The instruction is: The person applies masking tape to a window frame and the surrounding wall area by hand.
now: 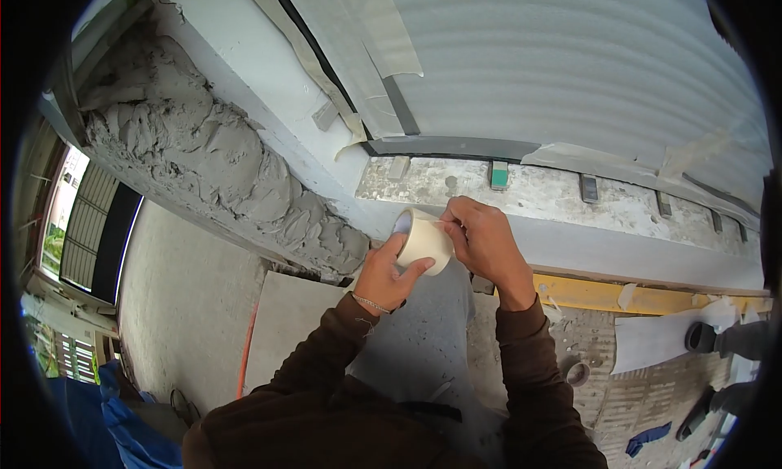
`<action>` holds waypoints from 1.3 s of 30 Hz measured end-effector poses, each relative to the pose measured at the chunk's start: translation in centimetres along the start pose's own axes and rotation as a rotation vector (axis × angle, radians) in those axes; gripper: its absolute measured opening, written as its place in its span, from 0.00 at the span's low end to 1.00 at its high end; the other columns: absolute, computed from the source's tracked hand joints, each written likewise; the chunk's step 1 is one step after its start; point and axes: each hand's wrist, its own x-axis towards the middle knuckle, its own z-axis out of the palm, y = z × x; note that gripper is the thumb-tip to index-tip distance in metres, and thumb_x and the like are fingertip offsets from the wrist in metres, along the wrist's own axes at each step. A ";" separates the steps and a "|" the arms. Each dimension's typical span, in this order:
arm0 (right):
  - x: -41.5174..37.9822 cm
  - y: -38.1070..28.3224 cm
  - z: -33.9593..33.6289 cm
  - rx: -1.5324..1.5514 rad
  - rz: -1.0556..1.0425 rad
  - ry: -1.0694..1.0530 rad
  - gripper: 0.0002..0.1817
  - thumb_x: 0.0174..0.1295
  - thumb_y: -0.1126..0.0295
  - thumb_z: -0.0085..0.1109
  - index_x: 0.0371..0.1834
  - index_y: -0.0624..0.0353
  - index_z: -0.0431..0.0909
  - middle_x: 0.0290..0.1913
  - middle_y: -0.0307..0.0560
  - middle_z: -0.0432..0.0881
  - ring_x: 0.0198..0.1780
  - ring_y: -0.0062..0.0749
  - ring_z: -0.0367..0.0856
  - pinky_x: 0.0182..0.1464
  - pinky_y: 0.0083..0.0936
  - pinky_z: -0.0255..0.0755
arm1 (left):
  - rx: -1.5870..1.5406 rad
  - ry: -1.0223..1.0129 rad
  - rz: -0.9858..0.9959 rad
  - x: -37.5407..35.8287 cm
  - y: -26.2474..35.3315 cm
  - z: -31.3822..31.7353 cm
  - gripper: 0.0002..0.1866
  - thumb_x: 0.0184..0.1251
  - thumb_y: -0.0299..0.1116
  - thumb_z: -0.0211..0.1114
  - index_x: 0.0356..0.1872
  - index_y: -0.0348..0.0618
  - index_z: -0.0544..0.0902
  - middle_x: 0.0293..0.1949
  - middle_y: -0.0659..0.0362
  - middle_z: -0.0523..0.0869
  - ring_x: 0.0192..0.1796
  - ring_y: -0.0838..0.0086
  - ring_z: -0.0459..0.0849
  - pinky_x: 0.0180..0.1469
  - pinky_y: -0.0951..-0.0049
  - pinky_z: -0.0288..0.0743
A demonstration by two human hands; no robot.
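Cream paper tape, a smooth round roll (423, 239), sits between both hands in front of the speckled concrete ledge (521, 188). The left hand (384, 275) cups it from below, fingers curled round. The right hand (486, 241) pinches its edge. Rough grey mortar (212, 155) bulges at left.

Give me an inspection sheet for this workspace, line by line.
Surface: grey concrete sill under a window covered in white foam sheet.
Job's things: cream roll of masking tape, held in front of the sill.
Clutter: lumpy grey mortar at the left; small wedges on the sill; yellow spirit level below.
Grippers: left hand grips the roll; right hand picks at its edge.
Cables: thin orange line on the floor.
Surroundings: blue tarpaulin; another person's dark shoes at the right.
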 end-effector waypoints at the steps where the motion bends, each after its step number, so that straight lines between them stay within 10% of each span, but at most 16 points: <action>1: 0.0 -0.4 -0.1 -0.032 -0.008 0.024 0.06 0.62 0.75 0.65 0.33 0.63 0.76 0.29 0.53 0.80 0.32 0.52 0.81 0.36 0.38 0.73 | -0.014 0.040 -0.036 0.4 -0.2 0.0 0.17 0.64 0.33 0.75 0.47 0.35 0.81 0.40 0.52 0.91 0.43 0.73 0.90 0.46 0.72 0.80; 8: 0.9 -2.7 -2.7 0.038 0.014 -0.044 0.08 0.65 0.72 0.62 0.33 0.63 0.74 0.31 0.56 0.82 0.34 0.59 0.81 0.36 0.43 0.73 | -0.100 -0.095 -0.149 1.5 -0.8 -1.8 0.23 0.64 0.36 0.74 0.53 0.35 0.77 0.39 0.48 0.91 0.43 0.61 0.92 0.46 0.65 0.83; 12: 0.8 -1.9 -5.4 0.147 0.183 0.001 0.09 0.64 0.71 0.63 0.32 0.64 0.74 0.29 0.55 0.80 0.31 0.55 0.79 0.34 0.40 0.71 | 0.033 -0.206 0.200 -0.3 -0.2 0.5 0.27 0.63 0.37 0.76 0.56 0.34 0.75 0.44 0.48 0.90 0.45 0.67 0.91 0.49 0.64 0.83; 16: -0.7 -3.8 -5.2 0.086 0.028 0.017 0.07 0.64 0.75 0.62 0.32 0.65 0.73 0.29 0.56 0.79 0.32 0.57 0.79 0.35 0.42 0.71 | -0.214 -0.060 -0.052 2.1 -2.3 0.6 0.31 0.61 0.34 0.78 0.59 0.33 0.70 0.48 0.47 0.89 0.47 0.69 0.90 0.50 0.70 0.83; 18: -0.9 -4.9 -5.3 0.013 -0.039 0.001 0.09 0.65 0.74 0.65 0.31 0.65 0.74 0.26 0.52 0.78 0.27 0.43 0.75 0.33 0.32 0.71 | -0.186 0.015 -0.078 2.6 -3.8 0.1 0.33 0.61 0.34 0.79 0.59 0.32 0.68 0.46 0.45 0.89 0.47 0.68 0.91 0.48 0.72 0.84; 22: -0.9 -4.2 -6.2 0.066 0.027 -0.017 0.07 0.64 0.75 0.62 0.33 0.65 0.73 0.28 0.54 0.80 0.31 0.53 0.79 0.34 0.39 0.72 | -0.080 0.051 -0.182 1.7 -2.3 -1.0 0.34 0.60 0.34 0.80 0.59 0.34 0.66 0.43 0.44 0.90 0.45 0.64 0.92 0.45 0.70 0.85; 25: 0.1 -2.2 -7.6 0.205 0.131 0.201 0.09 0.67 0.73 0.63 0.33 0.65 0.73 0.27 0.51 0.80 0.27 0.38 0.75 0.32 0.31 0.69 | -0.075 -0.108 0.034 -0.8 -0.3 -1.2 0.41 0.63 0.28 0.74 0.73 0.38 0.59 0.46 0.43 0.88 0.48 0.63 0.90 0.51 0.68 0.81; 30: -1.1 -2.1 -8.5 0.180 0.092 0.181 0.10 0.65 0.74 0.64 0.33 0.66 0.73 0.26 0.52 0.79 0.27 0.41 0.75 0.31 0.33 0.69 | 0.006 -0.205 0.051 -1.1 0.0 -0.7 0.48 0.64 0.27 0.73 0.80 0.39 0.52 0.50 0.44 0.89 0.54 0.66 0.88 0.56 0.69 0.79; 39: -1.9 -2.5 -8.2 0.157 0.034 0.077 0.10 0.66 0.74 0.66 0.31 0.66 0.75 0.25 0.45 0.78 0.28 0.28 0.75 0.34 0.25 0.70 | 0.262 0.039 0.053 3.4 -3.7 -5.6 0.18 0.67 0.39 0.72 0.55 0.45 0.85 0.30 0.50 0.90 0.28 0.77 0.86 0.35 0.73 0.79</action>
